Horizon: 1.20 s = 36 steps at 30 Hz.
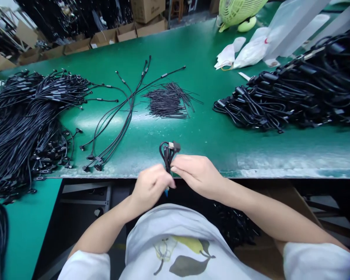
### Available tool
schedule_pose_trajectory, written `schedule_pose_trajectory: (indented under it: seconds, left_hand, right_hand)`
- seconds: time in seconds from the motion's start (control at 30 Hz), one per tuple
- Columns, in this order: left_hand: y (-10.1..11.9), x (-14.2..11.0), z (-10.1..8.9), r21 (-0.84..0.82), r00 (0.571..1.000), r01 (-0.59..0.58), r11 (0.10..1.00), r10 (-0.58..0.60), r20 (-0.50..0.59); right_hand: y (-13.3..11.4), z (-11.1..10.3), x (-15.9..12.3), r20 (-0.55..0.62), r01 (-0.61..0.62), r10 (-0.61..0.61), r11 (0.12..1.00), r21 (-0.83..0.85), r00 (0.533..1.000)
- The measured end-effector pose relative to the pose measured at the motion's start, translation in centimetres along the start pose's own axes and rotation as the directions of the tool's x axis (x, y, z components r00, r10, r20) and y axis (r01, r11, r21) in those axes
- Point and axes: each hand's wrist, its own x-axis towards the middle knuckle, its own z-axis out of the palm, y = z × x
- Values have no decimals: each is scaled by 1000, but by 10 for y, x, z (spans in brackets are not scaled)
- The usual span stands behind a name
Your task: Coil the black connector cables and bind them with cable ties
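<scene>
Both my hands meet at the near edge of the green table (210, 132). Between them stands a folded black cable (168, 152) with its connector end poking up above my fingers. My left hand (151, 186) is closed around the lower part of the bundle. My right hand (196, 174) pinches it from the right side, fingers pressed together. The lower end of the cable is hidden behind my hands.
A big heap of loose black cables (26, 120) covers the left side, with a few laid straight (116, 116) beside it. A pile of thin black ties (167, 102) lies mid-table. Bundled cables (303, 93) fill the right; plastic bags (251, 50), a green fan (239, 11) and cardboard boxes (147, 9) stand behind.
</scene>
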Motion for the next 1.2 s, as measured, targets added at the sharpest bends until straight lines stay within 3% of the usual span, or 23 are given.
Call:
schedule_pose_trajectory:
  seconds: [0.07, 0.1, 0.23, 0.3, 0.33, 0.4, 0.43, 0.47, 0.5, 0.53, 0.6, 0.67, 0.8, 0.93, 1.0, 1.07, 1.2]
  left_hand:
    - [-8, 4, -2, -103, 981, 77, 992, -93, -170]
    - [-11, 6, -2, -173, 974, 107, 979, -138, -182]
    - [-17, 9, 7, -354, 987, 139, 925, -158, -23]
    - [-17, 8, 16, -383, 988, 132, 914, -153, -25]
    - [-16, 8, 21, -391, 986, 125, 912, -157, -51]
    - [-18, 9, 30, -420, 978, 101, 902, -166, -122]
    - [-19, 10, 33, -458, 972, 89, 884, -177, -153]
    - [-21, 12, 35, -512, 965, 83, 855, -197, -173]
    - [-23, 15, 35, -570, 957, 83, 817, -226, -184]
    - [-26, 18, 35, -620, 949, 88, 780, -255, -187]
    - [-29, 23, 33, -656, 936, 102, 748, -295, -190]
    - [-30, 27, 32, -631, 944, 121, 766, -286, -167]
    - [-27, 28, 34, -649, 962, 158, 744, -265, -70]
    - [-24, 29, 30, -727, 940, 246, 640, -340, 19]
    - [-23, 29, 28, -758, 929, 301, 578, -358, 97]
    - [-22, 30, 28, -791, 920, 343, 507, -353, 173]
    - [-21, 29, 31, -810, 910, 382, 446, -336, 244]
  right_hand:
    - [0, 0, -1, 6, 31, -31, 1000, -5, 1000]
    - [2, 2, -1, 8, 36, -36, 999, -11, 999]
    - [11, 17, -1, -16, -50, 50, 999, 17, 999]
    - [15, 27, 0, 33, -191, 189, 956, 222, 981]
    - [16, 31, 0, 107, -279, 258, 881, 383, 960]
    - [18, 37, 0, 318, -449, 317, 608, 654, 893]
    - [19, 37, -1, 413, -513, 304, 478, 713, 858]
    - [19, 34, -1, 475, -553, 283, 411, 724, 833]
    - [20, 30, -1, 485, -562, 285, 426, 709, 827]
    - [20, 24, -1, 434, -537, 317, 512, 671, 843]
    - [20, 9, 1, 171, -440, 412, 758, 481, 895]
    - [19, -2, 7, -83, -399, 422, 894, 203, 903]
    - [19, -3, 15, -205, -362, 332, 922, -133, 921]
    - [24, 6, 10, -252, -89, 33, 973, -214, 967]
    - [29, 6, 8, -236, 56, -108, 975, -216, 966]
    - [35, 5, 8, -249, 120, -164, 975, -185, 954]
    - [42, 3, 10, -243, 121, -88, 985, 124, 966]
